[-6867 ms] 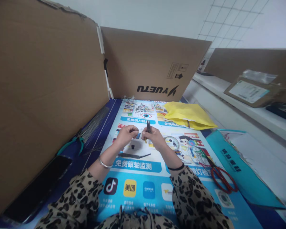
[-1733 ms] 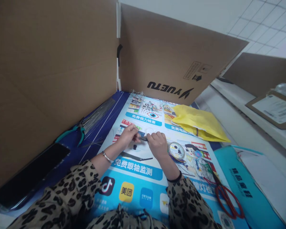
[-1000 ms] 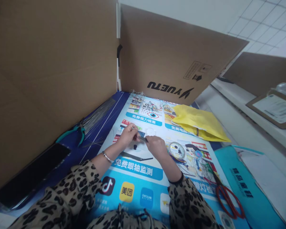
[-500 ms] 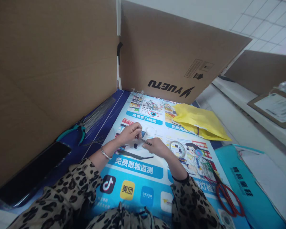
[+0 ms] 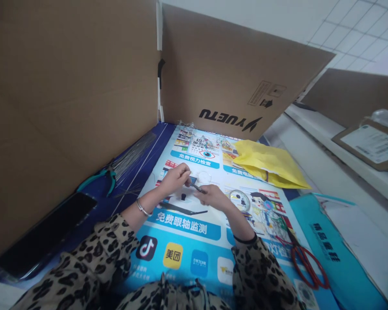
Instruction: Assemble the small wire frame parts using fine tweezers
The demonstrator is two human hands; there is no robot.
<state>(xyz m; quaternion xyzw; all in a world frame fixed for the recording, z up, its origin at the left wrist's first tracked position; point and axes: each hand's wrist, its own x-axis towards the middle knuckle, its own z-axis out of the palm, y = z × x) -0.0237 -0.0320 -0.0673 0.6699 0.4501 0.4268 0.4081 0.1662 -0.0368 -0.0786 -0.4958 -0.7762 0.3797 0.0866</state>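
My left hand is closed in a pinch over the printed poster sheet. What sits between its fingertips is too small to make out. My right hand grips a slim grey metal tool, whose exact kind is unclear. The tool's tip points left and reaches to the left fingertips. Just beyond both hands, a thin pale wire loop shows faintly against the poster. Right of my right hand lies a round clear spool or ring.
Teal-handled pliers and thin metal wires lie left, near a black tray-like object. Red-handled scissors, a yellow bag and a teal folder are right. Cardboard walls stand left and behind. Tangled wire bits lie farther back.
The hands stay almost in place, with the tool held between them. Its angle and the left fingers shift very slightly. The whole view drifts a little.
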